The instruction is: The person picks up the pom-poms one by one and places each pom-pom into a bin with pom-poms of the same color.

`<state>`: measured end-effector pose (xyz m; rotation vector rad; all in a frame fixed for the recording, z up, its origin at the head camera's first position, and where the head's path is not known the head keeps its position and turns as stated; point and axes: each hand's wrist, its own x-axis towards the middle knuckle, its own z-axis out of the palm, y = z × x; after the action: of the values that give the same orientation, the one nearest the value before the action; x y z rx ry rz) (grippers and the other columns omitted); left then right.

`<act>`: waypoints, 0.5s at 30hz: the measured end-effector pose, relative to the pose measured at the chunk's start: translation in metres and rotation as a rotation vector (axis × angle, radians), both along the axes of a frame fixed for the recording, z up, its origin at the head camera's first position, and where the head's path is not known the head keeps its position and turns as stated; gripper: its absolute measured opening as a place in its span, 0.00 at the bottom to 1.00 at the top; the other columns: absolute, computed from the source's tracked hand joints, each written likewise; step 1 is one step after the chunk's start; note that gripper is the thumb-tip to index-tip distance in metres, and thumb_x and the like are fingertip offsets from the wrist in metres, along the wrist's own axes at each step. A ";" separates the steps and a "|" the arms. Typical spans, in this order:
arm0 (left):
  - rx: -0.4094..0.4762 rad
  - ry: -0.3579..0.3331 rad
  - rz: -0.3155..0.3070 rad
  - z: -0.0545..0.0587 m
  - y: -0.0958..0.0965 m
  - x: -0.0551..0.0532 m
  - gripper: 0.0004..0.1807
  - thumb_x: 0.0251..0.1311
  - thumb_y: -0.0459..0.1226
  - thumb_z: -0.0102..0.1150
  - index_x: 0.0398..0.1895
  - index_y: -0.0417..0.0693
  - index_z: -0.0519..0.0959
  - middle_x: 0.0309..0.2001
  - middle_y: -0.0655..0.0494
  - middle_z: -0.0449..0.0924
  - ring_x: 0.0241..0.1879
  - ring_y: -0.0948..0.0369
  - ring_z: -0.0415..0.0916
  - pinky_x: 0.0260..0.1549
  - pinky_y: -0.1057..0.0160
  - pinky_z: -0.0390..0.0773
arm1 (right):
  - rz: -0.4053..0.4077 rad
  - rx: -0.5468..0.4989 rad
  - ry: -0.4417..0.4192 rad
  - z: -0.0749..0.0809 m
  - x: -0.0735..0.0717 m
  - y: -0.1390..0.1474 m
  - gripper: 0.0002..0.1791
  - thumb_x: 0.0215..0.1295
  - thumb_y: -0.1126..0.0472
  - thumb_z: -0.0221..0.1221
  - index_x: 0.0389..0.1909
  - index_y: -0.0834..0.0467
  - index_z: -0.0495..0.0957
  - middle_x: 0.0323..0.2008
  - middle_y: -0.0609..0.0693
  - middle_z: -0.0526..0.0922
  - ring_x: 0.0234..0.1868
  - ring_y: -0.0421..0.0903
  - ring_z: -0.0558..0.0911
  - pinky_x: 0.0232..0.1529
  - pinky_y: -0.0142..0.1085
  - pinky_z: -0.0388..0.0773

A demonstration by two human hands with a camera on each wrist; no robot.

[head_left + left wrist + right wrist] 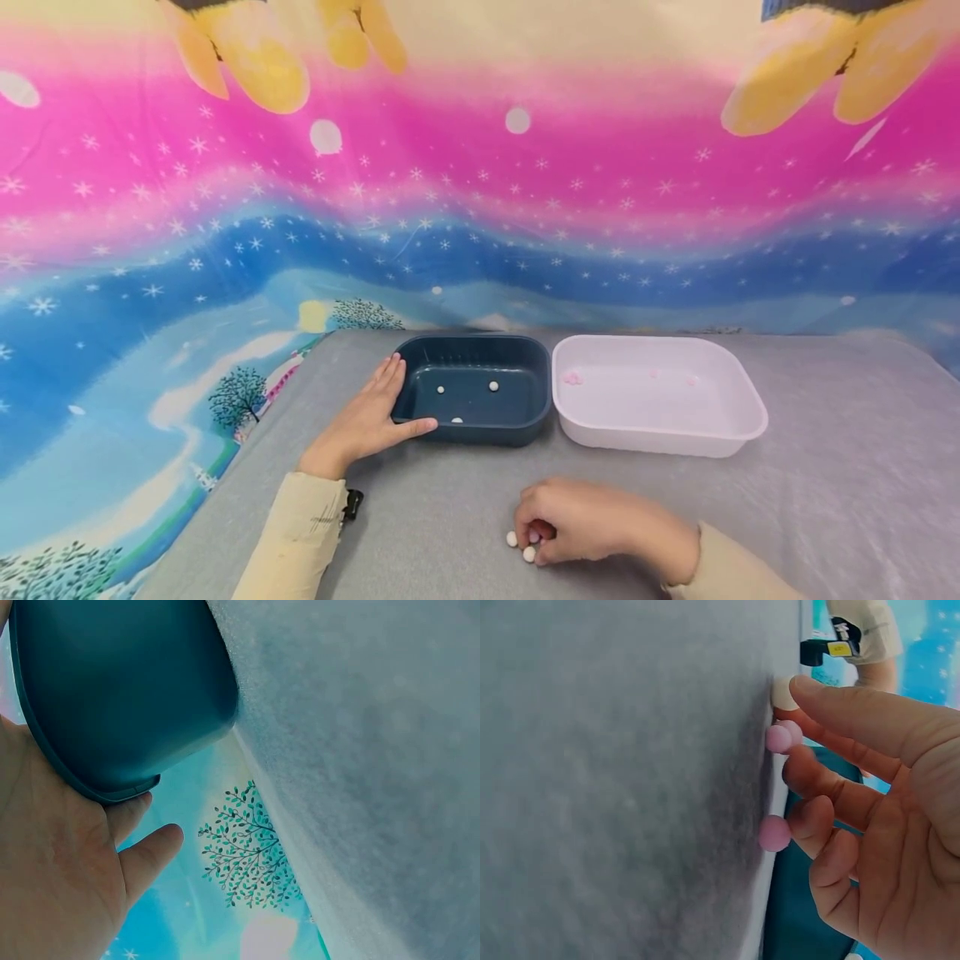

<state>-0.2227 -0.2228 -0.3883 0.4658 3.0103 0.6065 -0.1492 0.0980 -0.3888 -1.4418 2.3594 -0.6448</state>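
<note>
The dark tray (472, 435) and the pale tray (645, 441) stood side by side on a grey cloth (840, 492), presumably so that both lay within easy reach. In the dark tray were three white balls (493, 386); in the pale one, small pink pieces (573, 379). The left hand (369, 422) was spread, fingers along the dark tray's left side and thumb at its near rim, probably to keep it from sliding. In front of the trays, the right hand (581, 518) appeared to pinch one white ball (782, 695) between thumb and forefinger, a fingertip hold that would suit so small and round a thing. Another white ball (512, 539) lay just beside the fingers. Pink balls (775, 834) (three in the right wrist view) lay by the other, curled fingers; whether these touched them could not be told.
</note>
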 end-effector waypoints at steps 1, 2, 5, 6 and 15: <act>-0.002 0.002 0.000 0.000 0.000 0.000 0.63 0.56 0.70 0.55 0.80 0.40 0.41 0.81 0.47 0.34 0.81 0.48 0.32 0.76 0.41 0.48 | -0.003 0.010 0.000 0.000 0.000 -0.001 0.08 0.53 0.63 0.71 0.28 0.49 0.82 0.23 0.36 0.71 0.26 0.25 0.66 0.30 0.18 0.65; -0.003 0.002 -0.001 0.000 0.000 -0.001 0.63 0.56 0.70 0.55 0.80 0.40 0.41 0.81 0.47 0.34 0.81 0.49 0.32 0.76 0.41 0.48 | -0.007 0.019 0.000 0.001 0.000 -0.002 0.08 0.53 0.63 0.71 0.27 0.49 0.81 0.23 0.36 0.71 0.26 0.25 0.66 0.30 0.18 0.65; -0.004 0.005 0.000 0.000 0.000 -0.001 0.63 0.56 0.70 0.55 0.80 0.40 0.41 0.81 0.47 0.34 0.81 0.48 0.33 0.76 0.42 0.48 | -0.020 0.049 -0.016 0.002 -0.001 -0.005 0.11 0.51 0.63 0.73 0.25 0.48 0.80 0.22 0.35 0.70 0.26 0.25 0.66 0.30 0.19 0.65; -0.004 0.008 -0.001 -0.001 0.000 -0.002 0.63 0.56 0.70 0.55 0.80 0.40 0.41 0.81 0.47 0.34 0.81 0.48 0.33 0.76 0.41 0.48 | -0.021 0.055 -0.017 0.002 -0.001 -0.006 0.11 0.50 0.64 0.73 0.24 0.48 0.79 0.22 0.35 0.69 0.27 0.26 0.66 0.30 0.19 0.65; -0.001 -0.002 0.003 0.000 0.000 0.000 0.63 0.56 0.70 0.55 0.80 0.41 0.40 0.81 0.47 0.33 0.81 0.49 0.32 0.76 0.41 0.47 | -0.008 0.072 -0.017 0.001 0.001 -0.009 0.14 0.49 0.62 0.74 0.22 0.49 0.76 0.21 0.35 0.68 0.26 0.26 0.64 0.29 0.19 0.63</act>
<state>-0.2232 -0.2229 -0.3887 0.4603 3.0096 0.6057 -0.1487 0.0888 -0.3874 -1.3913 2.3516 -0.5660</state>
